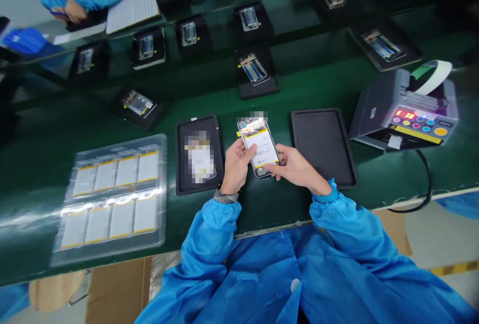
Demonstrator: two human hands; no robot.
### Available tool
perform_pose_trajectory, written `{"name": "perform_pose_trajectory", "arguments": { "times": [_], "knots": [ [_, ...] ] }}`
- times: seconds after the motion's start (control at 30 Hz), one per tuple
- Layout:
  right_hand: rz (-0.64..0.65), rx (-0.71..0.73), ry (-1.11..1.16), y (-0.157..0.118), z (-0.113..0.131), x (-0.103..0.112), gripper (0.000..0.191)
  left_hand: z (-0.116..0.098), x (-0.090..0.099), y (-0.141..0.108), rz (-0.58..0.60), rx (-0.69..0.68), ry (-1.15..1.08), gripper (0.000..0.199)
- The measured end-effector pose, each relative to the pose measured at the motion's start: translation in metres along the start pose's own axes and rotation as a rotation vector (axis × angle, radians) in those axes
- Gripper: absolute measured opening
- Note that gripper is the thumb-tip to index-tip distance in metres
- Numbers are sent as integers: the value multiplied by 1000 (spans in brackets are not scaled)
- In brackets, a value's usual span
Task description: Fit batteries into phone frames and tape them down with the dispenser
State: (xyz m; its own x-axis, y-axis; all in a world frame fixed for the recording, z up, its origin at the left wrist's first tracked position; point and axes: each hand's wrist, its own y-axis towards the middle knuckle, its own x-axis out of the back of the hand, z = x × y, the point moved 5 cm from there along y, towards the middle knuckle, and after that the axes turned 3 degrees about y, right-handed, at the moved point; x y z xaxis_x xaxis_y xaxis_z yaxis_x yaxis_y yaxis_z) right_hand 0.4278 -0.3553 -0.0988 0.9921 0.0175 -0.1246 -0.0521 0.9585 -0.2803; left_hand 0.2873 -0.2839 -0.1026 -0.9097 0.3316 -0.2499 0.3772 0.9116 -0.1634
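Both my hands hold an opened phone body [259, 139] with a white battery in it, above the green bench between two black trays. My left hand [236, 164] grips its lower left edge, thumb lying on the battery. My right hand [295, 168] holds the lower right edge from the side. To the left, a black tray [181, 164] carries another phone body. An empty black tray [324, 147] lies to the right.
A clear blister tray [112, 196] with several white batteries sits at the left. A grey tape dispenser machine [406, 109] with coloured buttons stands at the right. Several black trays with phone bodies [256, 72] ride the belt behind. Another person's hands [75, 12] work at the far side.
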Motion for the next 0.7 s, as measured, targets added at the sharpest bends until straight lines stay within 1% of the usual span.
{"name": "perform_pose_trajectory", "arguments": {
  "times": [0.13, 0.23, 0.3, 0.37, 0.4, 0.47, 0.5, 0.57, 0.63, 0.7],
  "knots": [
    [-59, 0, 61, -3, 0, 1, 37, 0, -6, -1, 11, -10, 22, 48],
    [-122, 8, 124, -14, 4, 10, 44, 1, -19, -3, 59, 12, 69, 50],
    [-204, 32, 141, -29, 8, 27, 48, 3, -30, -5, 131, 38, 146, 51],
    [-317, 41, 126, -47, 12, 54, 49, 9, -42, -6, 205, 71, 281, 53],
    [-373, 35, 104, -55, 12, 70, 50, 12, -47, -6, 227, 85, 376, 52],
    [-456, 3, 35, -68, 9, 99, 49, 17, -58, -5, 231, 71, 614, 46],
    [-476, -21, -15, -72, 6, 110, 48, 18, -65, -3, 221, 39, 747, 42],
    [-508, -74, -192, -75, -1, 125, 44, 19, -82, 1, 202, -53, 1006, 39],
    [-602, -113, -520, -78, -3, 129, 38, 19, -101, 5, 190, -133, 1227, 45],
    [-731, -116, -906, -82, 3, 124, 36, 21, -116, 9, 171, -181, 1381, 49]
  ]
}}
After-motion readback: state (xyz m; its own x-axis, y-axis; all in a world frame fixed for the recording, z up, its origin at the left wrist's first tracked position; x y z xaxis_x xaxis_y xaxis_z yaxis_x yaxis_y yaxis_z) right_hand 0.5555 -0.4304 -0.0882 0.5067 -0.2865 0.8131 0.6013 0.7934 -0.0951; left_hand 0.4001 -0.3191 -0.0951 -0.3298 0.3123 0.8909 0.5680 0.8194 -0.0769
